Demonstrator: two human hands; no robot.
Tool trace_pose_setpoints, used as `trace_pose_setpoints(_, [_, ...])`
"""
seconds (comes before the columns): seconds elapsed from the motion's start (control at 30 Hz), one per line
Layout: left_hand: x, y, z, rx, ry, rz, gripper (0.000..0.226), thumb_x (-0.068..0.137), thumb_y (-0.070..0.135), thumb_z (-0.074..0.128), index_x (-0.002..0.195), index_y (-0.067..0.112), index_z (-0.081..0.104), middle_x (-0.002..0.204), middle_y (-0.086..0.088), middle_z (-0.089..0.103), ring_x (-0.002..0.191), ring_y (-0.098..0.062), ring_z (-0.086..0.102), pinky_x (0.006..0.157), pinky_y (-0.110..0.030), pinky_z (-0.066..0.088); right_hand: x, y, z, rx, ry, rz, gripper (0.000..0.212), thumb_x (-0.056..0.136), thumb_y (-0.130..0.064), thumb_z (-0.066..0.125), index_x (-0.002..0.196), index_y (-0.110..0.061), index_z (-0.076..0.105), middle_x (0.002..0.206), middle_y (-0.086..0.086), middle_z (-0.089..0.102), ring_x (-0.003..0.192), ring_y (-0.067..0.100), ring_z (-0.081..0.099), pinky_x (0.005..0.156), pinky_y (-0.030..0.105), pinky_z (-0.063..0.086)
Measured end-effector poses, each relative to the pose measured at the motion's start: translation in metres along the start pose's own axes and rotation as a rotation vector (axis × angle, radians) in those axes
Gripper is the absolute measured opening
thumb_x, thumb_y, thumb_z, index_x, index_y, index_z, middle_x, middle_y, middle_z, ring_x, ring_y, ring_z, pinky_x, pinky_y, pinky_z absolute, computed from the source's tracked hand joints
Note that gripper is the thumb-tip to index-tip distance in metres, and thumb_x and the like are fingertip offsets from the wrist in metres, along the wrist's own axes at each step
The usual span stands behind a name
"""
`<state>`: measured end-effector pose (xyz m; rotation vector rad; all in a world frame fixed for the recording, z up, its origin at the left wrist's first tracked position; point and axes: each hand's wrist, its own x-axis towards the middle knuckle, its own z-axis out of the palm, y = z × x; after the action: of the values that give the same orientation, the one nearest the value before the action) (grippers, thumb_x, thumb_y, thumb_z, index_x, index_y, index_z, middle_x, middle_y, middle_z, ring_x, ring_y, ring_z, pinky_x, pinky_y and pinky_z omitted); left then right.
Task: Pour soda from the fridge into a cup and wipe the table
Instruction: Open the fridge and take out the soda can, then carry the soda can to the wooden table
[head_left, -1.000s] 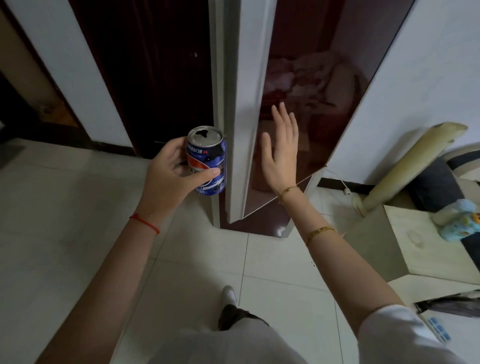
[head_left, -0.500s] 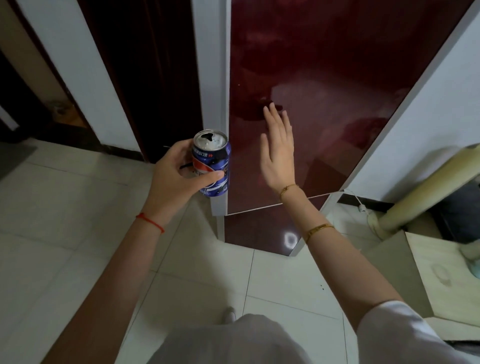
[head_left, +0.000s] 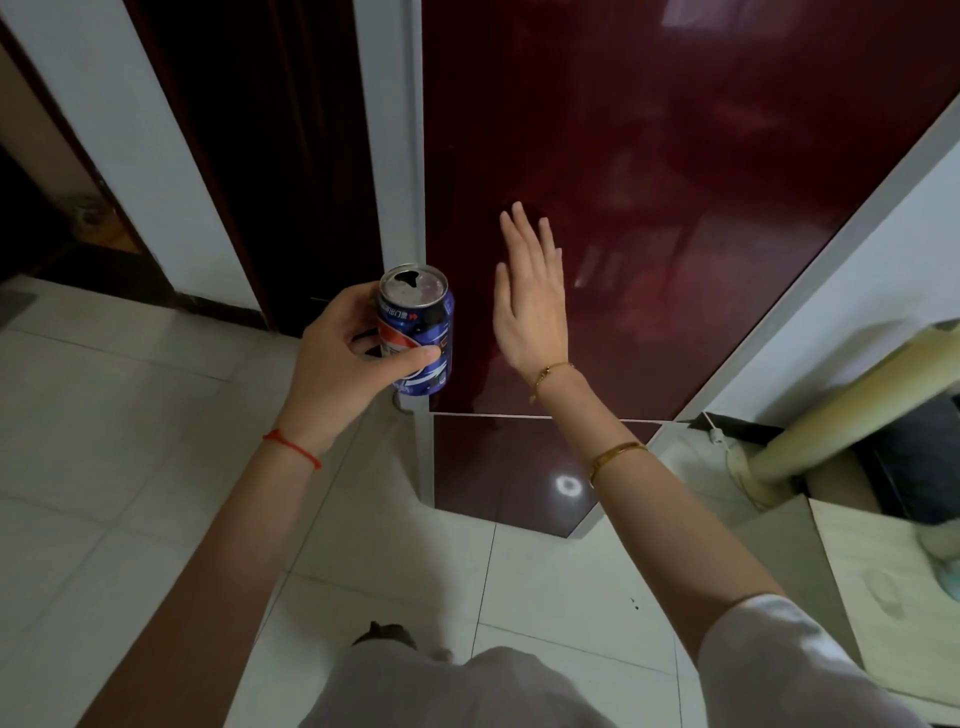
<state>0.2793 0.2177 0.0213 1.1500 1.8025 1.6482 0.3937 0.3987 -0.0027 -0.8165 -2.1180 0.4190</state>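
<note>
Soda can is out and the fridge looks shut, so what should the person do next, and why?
Probably turn away and carry the soda can to a cup. The left hand grips the can, already opened on top; the right hand is flat by the fridge door, which looks closed. No cup is in view.

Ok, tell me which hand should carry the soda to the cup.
Left. The left hand already grips the opened blue soda can upright; the right hand is open-palmed at the dark red fridge door.

place: home | cues: red fridge (head_left: 675, 208), tiled floor (head_left: 104, 467), wooden side table (head_left: 883, 597)
</note>
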Motion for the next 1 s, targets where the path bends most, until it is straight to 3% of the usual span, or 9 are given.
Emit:
trace_pose_setpoints(0.33, [0.051, -0.011, -0.011, -0.014, -0.093, -0.020, 0.063, 0.070, 0.004, 0.084, 0.126, 0.014, 0.057, 0.120, 0.005, 0.067, 0.107, -0.003, 0.066, 0.086, -0.015, 0.052, 0.046, 0.008, 0.022, -0.032, 0.005, 0.122, 0.049, 0.103, -0.018, 0.029, 0.152, -0.018, 0.028, 0.162, -0.005, 0.020, 0.152, 0.019, 0.008, 0.124, 0.043, 0.008])
trace_pose_setpoints(0.83, [0.116, -0.034, -0.025, -0.044, -0.251, -0.021, 0.069, 0.067, 0.004, 0.086, 0.129, 0.012, 0.055, 0.126, 0.002, 0.064, 0.113, -0.005, 0.062, 0.092, -0.016, 0.050, 0.069, 0.009, 0.042, -0.022, 0.045, 0.203, 0.049, 0.102, -0.015, 0.031, 0.152, -0.018, 0.030, 0.162, -0.005, 0.021, 0.152, 0.019, 0.007, 0.124, 0.045, 0.010])
trace_pose_setpoints(0.9, [0.122, -0.035, -0.026, -0.051, -0.263, -0.015, 0.069, 0.067, 0.005, 0.086, 0.128, 0.013, 0.055, 0.126, 0.003, 0.064, 0.113, -0.005, 0.062, 0.091, -0.017, 0.050, 0.068, 0.007, 0.042, 0.047, 0.072, 0.243, 0.047, 0.103, -0.016, 0.033, 0.150, -0.016, 0.034, 0.160, -0.002, 0.026, 0.151, 0.019, 0.010, 0.124, 0.041, 0.014])
trace_pose_setpoints(1.0, [0.129, -0.034, -0.026, -0.058, -0.284, -0.003, 0.068, 0.067, 0.007, 0.087, 0.127, 0.016, 0.056, 0.125, 0.006, 0.064, 0.113, -0.002, 0.062, 0.090, -0.015, 0.049, 0.057, 0.000, 0.042, 0.146, 0.118, 0.393, 0.044, 0.104, -0.015, 0.036, 0.147, -0.011, 0.039, 0.156, 0.003, 0.036, 0.150, 0.018, 0.018, 0.120, 0.023, 0.015])
